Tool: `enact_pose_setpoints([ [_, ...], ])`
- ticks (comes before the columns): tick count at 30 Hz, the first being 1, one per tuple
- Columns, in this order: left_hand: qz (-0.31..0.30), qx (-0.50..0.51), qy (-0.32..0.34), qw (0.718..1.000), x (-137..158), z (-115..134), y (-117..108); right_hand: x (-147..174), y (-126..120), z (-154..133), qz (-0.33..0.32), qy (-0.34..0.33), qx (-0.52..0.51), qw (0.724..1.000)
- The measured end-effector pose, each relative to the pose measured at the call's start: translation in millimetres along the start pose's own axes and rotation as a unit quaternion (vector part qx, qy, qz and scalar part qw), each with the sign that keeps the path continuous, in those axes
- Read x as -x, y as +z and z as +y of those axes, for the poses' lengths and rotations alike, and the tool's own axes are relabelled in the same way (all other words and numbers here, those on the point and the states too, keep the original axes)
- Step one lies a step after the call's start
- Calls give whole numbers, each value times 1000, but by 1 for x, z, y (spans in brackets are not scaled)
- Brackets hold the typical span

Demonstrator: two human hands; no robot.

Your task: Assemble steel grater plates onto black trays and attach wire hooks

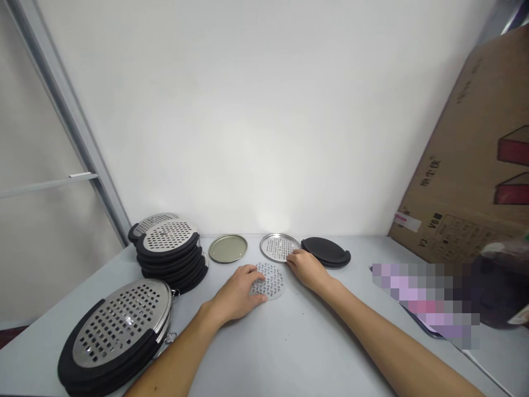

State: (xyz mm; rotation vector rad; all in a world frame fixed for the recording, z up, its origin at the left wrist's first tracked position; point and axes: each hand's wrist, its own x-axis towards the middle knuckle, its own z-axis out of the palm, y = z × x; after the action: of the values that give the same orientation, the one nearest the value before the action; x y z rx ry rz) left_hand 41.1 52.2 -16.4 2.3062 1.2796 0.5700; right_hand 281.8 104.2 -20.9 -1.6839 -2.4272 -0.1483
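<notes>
My left hand holds a thin round grater disc by its left side, with fingers over the top and thumb at the near edge. The disc lies low over the table or on it; I cannot tell which. My right hand has its fingers bent and pressed together on the near right rim of a round metal grater plate. Right of that plate lies a black round cover. A plain greenish metal disc rests to its left, touching neither hand.
Black-rimmed round graters are stacked at the back left, and another pile stands nearer. A large cardboard box leans at the right. In front of it are a blurred-out flat object, a dark bag-like item and a white cable.
</notes>
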Motion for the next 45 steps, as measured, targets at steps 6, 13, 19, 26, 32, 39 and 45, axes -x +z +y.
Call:
enact_pose_setpoints([
  [6, 4, 6, 0, 1000, 0, 0, 0, 1, 1, 2, -1, 17, -3, 1000],
  [13, 20, 16, 11, 1000, -2, 0, 2, 7, -6, -7, 21, 8, -39, 999],
  [19, 144, -141, -92, 975, -15, -18, -3, 30, -18, -34, 19, -96, -127, 987],
  [26, 127, -195, -157, 960, -13, -33, -10, 41, -18, -46, -1, -129, -207, 970],
  [32, 109, -194, -149, 964, -9, -17, -14, 42, -22, -42, 2, -127, -199, 972],
  [39, 83, -145, -107, 980, -5, -5, -15, 43, -29, -35, -49, -126, -207, 969],
  [45, 64, -103, -70, 990, -4, -3, -14, 48, -36, -28, -96, -106, -195, 970],
])
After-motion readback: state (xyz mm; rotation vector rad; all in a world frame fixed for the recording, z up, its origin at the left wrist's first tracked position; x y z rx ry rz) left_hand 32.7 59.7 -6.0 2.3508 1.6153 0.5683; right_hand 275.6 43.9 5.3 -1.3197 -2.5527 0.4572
